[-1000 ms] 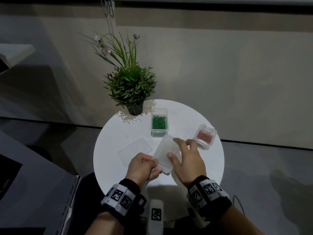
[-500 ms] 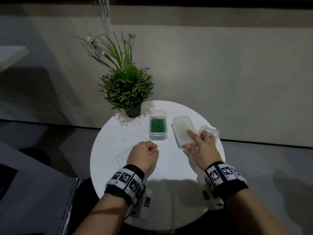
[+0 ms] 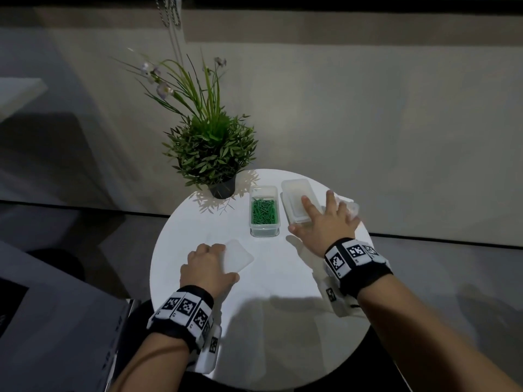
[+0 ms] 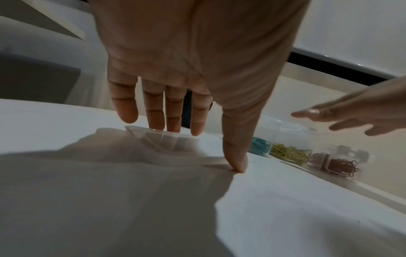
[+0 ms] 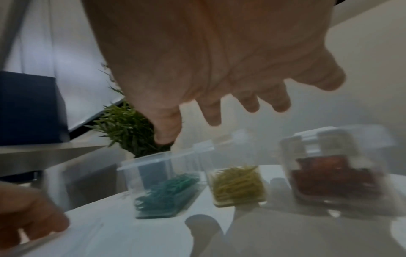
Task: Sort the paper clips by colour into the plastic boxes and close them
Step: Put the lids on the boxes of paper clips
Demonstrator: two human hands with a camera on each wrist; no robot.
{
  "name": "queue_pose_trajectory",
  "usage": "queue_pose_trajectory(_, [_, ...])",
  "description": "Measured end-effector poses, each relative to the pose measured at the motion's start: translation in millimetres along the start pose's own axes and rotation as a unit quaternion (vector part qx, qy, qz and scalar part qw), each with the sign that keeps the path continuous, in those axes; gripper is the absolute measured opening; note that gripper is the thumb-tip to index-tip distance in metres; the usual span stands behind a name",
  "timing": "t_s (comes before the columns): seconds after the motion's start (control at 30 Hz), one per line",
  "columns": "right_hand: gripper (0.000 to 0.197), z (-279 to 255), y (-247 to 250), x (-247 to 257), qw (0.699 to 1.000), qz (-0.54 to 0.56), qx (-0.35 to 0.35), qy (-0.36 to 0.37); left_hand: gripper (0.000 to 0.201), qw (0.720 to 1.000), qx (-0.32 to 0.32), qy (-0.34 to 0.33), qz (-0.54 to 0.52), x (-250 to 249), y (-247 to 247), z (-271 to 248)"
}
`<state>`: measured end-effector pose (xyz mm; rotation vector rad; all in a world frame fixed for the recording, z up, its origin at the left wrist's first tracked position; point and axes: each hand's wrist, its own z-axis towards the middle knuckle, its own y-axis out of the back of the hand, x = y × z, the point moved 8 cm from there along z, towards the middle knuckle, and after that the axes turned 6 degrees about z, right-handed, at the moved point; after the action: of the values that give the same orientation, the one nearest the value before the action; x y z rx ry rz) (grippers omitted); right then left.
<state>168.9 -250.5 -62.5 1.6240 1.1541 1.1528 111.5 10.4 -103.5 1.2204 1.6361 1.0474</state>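
Observation:
Three clear plastic boxes stand in a row at the back of the round white table [image 3: 283, 321]. The green clip box [image 3: 263, 212] [image 5: 167, 187] has no lid on. Right of it, the yellow clip box [image 3: 297, 200] [image 5: 239, 184] wears a lid. The lidded red clip box [image 5: 336, 173] is mostly hidden under my hand in the head view. My right hand [image 3: 311, 219] [image 5: 191, 128] hovers over the yellow and red boxes with fingers spread, holding nothing. My left hand [image 3: 218, 258] [image 4: 202, 147] rests its fingertips on a loose clear lid [image 3: 236, 257] [image 4: 162, 139], thumb on the table.
A potted green plant [image 3: 212, 154] stands at the table's back left, close to the green clip box. The table's edge curves just behind the boxes. A dark grey surface [image 3: 56, 321] lies lower left of the table.
Both hands held the lidded box near the front. The right hand carried it beside the green clip box and let go. The left hand moved onto the loose lid.

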Motion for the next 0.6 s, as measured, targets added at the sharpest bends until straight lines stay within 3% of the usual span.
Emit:
queue_pose_trajectory(0.1, [0.058, -20.4, 10.8, 38.2, 0.987, 0.100, -0.068, 0.108, 0.074, 1.000, 0.000, 0.022, 0.021, 5.7, 0.8, -0.5])
queue_pose_trajectory(0.17, [0.037, -35.0, 5.1, 56.6, 0.974, 0.159, -0.062, 0.146, 0.074, 0.999, 0.011, 0.045, 0.009, 10.2, 0.1, -1.2])
queue_pose_trajectory(0.27, [0.039, -39.1, -16.5, 69.3, 0.977, 0.132, -0.046, 0.162, 0.068, 0.995, 0.032, 0.042, -0.087, 12.7, -3.2, 1.1])
queue_pose_trajectory(0.33, [0.039, -33.2, -22.8, 71.8, 0.977, 0.117, -0.054, 0.171, 0.048, 0.990, 0.028, 0.014, -0.134, 11.9, -1.0, 1.8])
queue_pose_trajectory(0.4, [0.027, -28.5, -22.5, 74.7, 0.975, 0.102, -0.068, 0.185, 0.027, 0.985, -0.009, -0.003, -0.173, 16.2, 8.6, 0.3])
queue_pose_trajectory(0.53, [0.016, -44.4, -22.9, 78.8, 0.970, 0.096, -0.040, 0.221, 0.020, 0.945, -0.170, -0.008, -0.279, 27.8, 51.6, -15.2])
queue_pose_trajectory(0.6, [0.018, -66.0, -26.1, 81.7, 0.964, 0.125, -0.003, 0.236, 0.014, 0.922, -0.252, -0.041, -0.290, 19.4, 75.8, -29.8])
